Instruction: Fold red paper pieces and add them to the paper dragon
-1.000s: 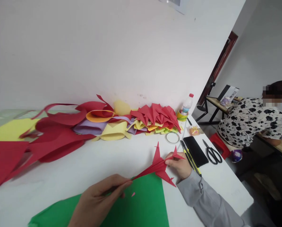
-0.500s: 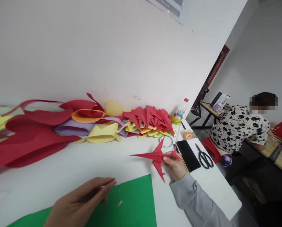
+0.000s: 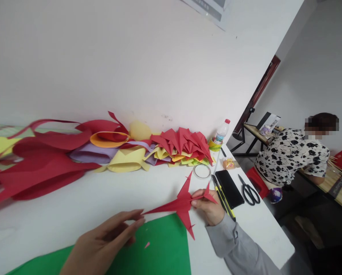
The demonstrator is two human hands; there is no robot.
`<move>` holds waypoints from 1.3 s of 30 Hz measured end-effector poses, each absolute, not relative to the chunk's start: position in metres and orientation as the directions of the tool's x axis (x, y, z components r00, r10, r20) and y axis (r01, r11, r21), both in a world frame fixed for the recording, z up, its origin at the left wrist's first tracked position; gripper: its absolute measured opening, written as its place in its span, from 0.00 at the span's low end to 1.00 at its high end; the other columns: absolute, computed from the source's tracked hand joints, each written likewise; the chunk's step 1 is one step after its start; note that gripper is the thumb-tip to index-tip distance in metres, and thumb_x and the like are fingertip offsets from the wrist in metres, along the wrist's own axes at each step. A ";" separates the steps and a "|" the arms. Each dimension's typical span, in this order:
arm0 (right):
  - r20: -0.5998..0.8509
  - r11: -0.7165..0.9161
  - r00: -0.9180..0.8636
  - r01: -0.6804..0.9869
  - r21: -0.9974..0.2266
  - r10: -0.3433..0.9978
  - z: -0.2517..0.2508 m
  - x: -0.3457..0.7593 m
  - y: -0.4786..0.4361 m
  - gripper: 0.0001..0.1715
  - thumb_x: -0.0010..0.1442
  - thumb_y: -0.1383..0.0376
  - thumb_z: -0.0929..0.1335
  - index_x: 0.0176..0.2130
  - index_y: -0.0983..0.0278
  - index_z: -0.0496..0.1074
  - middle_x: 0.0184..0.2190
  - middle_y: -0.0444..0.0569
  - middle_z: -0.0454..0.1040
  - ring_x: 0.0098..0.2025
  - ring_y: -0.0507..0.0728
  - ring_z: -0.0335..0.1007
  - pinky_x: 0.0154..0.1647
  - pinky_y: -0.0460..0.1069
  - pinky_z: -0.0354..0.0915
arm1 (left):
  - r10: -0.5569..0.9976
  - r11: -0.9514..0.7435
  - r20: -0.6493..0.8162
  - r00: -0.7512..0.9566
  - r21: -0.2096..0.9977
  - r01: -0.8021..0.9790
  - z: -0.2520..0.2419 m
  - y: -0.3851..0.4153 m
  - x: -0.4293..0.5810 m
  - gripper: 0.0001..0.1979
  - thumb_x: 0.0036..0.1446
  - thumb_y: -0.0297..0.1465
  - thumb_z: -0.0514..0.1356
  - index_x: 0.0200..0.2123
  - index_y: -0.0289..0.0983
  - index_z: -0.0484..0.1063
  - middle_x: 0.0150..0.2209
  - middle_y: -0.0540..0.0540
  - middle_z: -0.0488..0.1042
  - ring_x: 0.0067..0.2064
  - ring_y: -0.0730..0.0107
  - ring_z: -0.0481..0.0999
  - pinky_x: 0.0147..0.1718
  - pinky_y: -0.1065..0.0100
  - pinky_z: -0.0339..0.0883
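Observation:
A red folded paper plane [image 3: 183,205] is held above the table, its long pointed nose facing left and its small tail fins to the right. My right hand [image 3: 209,208], in a grey sleeve, pinches it by the narrow body just ahead of the tail. At the nose tip, the thumb and fingertips of my left hand [image 3: 110,238] close around the point; how firmly they grip is hard to see. Beneath the left hand lies a green sheet [image 3: 165,248] with a tiny pink paper scrap [image 3: 147,245] on it.
Red folded paper pieces [image 3: 183,143] and rolled coloured paper [image 3: 125,160] line the wall. On the right are a phone [image 3: 230,189], yellow-and-black cutters [image 3: 224,196], black-handled scissors [image 3: 249,193], a ring [image 3: 201,171] and a bottle [image 3: 221,131]. A person [image 3: 294,156] sits beyond the table.
The plane has swung, its nose coming down and left to my left fingertips. My right hand shifted slightly, and the cutters beside the phone now show more fully.

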State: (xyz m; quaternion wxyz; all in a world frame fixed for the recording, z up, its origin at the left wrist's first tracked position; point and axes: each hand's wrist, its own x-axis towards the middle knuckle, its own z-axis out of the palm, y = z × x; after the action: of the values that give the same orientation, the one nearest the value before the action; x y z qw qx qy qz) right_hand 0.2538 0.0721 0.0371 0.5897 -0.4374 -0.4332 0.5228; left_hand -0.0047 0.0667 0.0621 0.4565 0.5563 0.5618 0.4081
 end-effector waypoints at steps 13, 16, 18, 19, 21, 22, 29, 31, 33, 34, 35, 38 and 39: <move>0.117 0.118 0.017 -0.123 -0.985 0.993 0.042 0.250 0.067 0.15 0.41 0.57 0.78 0.24 0.65 0.78 0.17 0.44 0.71 0.20 0.50 0.63 0.23 0.45 0.60 | 0.994 -0.013 -0.023 0.110 0.950 0.313 0.054 0.066 -0.007 0.15 0.43 0.48 0.62 0.25 0.45 0.80 0.17 0.54 0.73 0.23 0.67 0.73 0.23 0.72 0.68; 0.145 0.148 0.034 -0.107 -0.983 0.989 0.047 0.250 0.066 0.15 0.41 0.56 0.78 0.21 0.65 0.77 0.17 0.43 0.70 0.20 0.50 0.61 0.23 0.46 0.59 | 0.991 -0.072 0.035 0.128 0.953 0.294 0.056 0.066 -0.007 0.14 0.44 0.48 0.63 0.24 0.46 0.80 0.16 0.54 0.74 0.21 0.67 0.74 0.21 0.73 0.70; 0.170 0.174 0.043 -0.101 -0.980 0.984 0.050 0.248 0.064 0.15 0.41 0.56 0.78 0.20 0.64 0.76 0.17 0.43 0.69 0.21 0.50 0.60 0.23 0.46 0.59 | 0.985 -0.140 0.103 0.140 0.950 0.281 0.058 0.066 -0.005 0.12 0.45 0.47 0.63 0.25 0.47 0.80 0.19 0.54 0.77 0.21 0.67 0.76 0.20 0.74 0.72; 0.182 0.186 0.045 -0.100 -0.977 0.982 0.051 0.247 0.063 0.16 0.41 0.56 0.78 0.19 0.64 0.76 0.18 0.43 0.69 0.21 0.50 0.60 0.23 0.46 0.59 | 0.976 -0.193 0.156 0.150 0.943 0.272 0.059 0.066 -0.004 0.11 0.45 0.46 0.63 0.25 0.47 0.80 0.22 0.54 0.79 0.23 0.67 0.78 0.21 0.74 0.73; 0.205 0.208 0.040 -0.100 -0.973 0.978 0.054 0.244 0.060 0.16 0.41 0.56 0.78 0.18 0.64 0.76 0.18 0.43 0.69 0.22 0.51 0.61 0.25 0.47 0.61 | 0.937 -0.335 0.292 0.193 0.908 0.253 0.060 0.065 0.000 0.09 0.47 0.44 0.64 0.26 0.48 0.81 0.29 0.53 0.82 0.29 0.65 0.81 0.26 0.75 0.75; 0.226 0.227 0.025 -0.091 -0.970 0.974 0.054 0.243 0.058 0.15 0.41 0.57 0.78 0.18 0.63 0.76 0.19 0.44 0.69 0.23 0.51 0.62 0.27 0.47 0.62 | 0.906 -0.410 0.361 0.220 0.878 0.248 0.060 0.065 0.002 0.08 0.48 0.42 0.63 0.27 0.49 0.81 0.31 0.53 0.82 0.31 0.65 0.82 0.28 0.76 0.75; 0.411 0.426 -0.135 0.108 -0.898 0.902 0.054 0.234 0.044 0.08 0.48 0.58 0.77 0.30 0.59 0.82 0.24 0.48 0.74 0.25 0.53 0.69 0.26 0.47 0.66 | 0.703 -0.710 0.626 0.338 0.639 0.296 0.054 0.059 0.006 0.08 0.58 0.34 0.59 0.31 0.45 0.79 0.32 0.51 0.82 0.31 0.72 0.82 0.32 0.81 0.74; 0.457 0.478 -0.157 0.142 -0.866 0.875 0.054 0.231 0.040 0.07 0.50 0.59 0.76 0.31 0.59 0.82 0.26 0.49 0.75 0.25 0.53 0.70 0.26 0.46 0.67 | 0.638 -0.766 0.693 0.336 0.524 0.373 0.049 0.056 0.005 0.11 0.60 0.32 0.56 0.31 0.43 0.78 0.34 0.49 0.81 0.31 0.73 0.81 0.31 0.80 0.73; 0.520 0.546 -0.178 0.163 -0.822 0.835 0.054 0.229 0.036 0.08 0.52 0.60 0.76 0.34 0.59 0.82 0.27 0.50 0.75 0.25 0.52 0.70 0.25 0.46 0.67 | 0.560 -0.799 0.761 0.328 0.390 0.457 0.046 0.054 0.003 0.12 0.61 0.30 0.54 0.32 0.42 0.78 0.35 0.47 0.81 0.32 0.73 0.81 0.31 0.78 0.74; 0.548 0.577 -0.187 0.173 -0.798 0.815 0.054 0.228 0.035 0.09 0.52 0.61 0.76 0.36 0.59 0.82 0.26 0.50 0.75 0.25 0.52 0.69 0.24 0.46 0.66 | 0.525 -0.806 0.784 0.331 0.334 0.488 0.044 0.053 0.002 0.12 0.62 0.30 0.54 0.33 0.41 0.77 0.36 0.46 0.81 0.32 0.72 0.80 0.32 0.77 0.74; 0.570 0.600 -0.193 0.187 -0.778 0.799 0.054 0.227 0.033 0.09 0.52 0.62 0.75 0.36 0.60 0.82 0.26 0.49 0.74 0.24 0.52 0.68 0.23 0.45 0.65 | 0.498 -0.812 0.798 0.341 0.290 0.506 0.044 0.052 0.002 0.12 0.62 0.29 0.54 0.33 0.41 0.77 0.36 0.45 0.80 0.33 0.71 0.80 0.33 0.75 0.74; 0.604 0.636 -0.202 0.231 -0.736 0.771 0.057 0.221 0.028 0.06 0.55 0.62 0.74 0.35 0.61 0.82 0.22 0.47 0.70 0.23 0.51 0.65 0.21 0.45 0.61 | 0.464 -0.824 0.814 0.349 0.252 0.508 0.045 0.047 0.006 0.10 0.61 0.27 0.55 0.34 0.40 0.77 0.39 0.44 0.79 0.39 0.66 0.78 0.37 0.70 0.74; 0.612 0.644 -0.199 0.237 -0.727 0.765 0.059 0.219 0.027 0.06 0.56 0.62 0.73 0.34 0.60 0.82 0.21 0.47 0.70 0.23 0.51 0.64 0.21 0.45 0.61 | 0.462 -0.829 0.816 0.348 0.258 0.496 0.046 0.045 0.008 0.10 0.60 0.26 0.56 0.35 0.40 0.77 0.40 0.43 0.79 0.41 0.65 0.77 0.38 0.69 0.74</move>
State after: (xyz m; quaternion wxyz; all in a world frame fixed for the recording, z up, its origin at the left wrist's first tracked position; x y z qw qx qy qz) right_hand 0.2185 0.0268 0.0588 0.5326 -0.3415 -0.7337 0.2477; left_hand 0.0080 0.0450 0.0459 -0.0173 0.8209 0.2918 0.4907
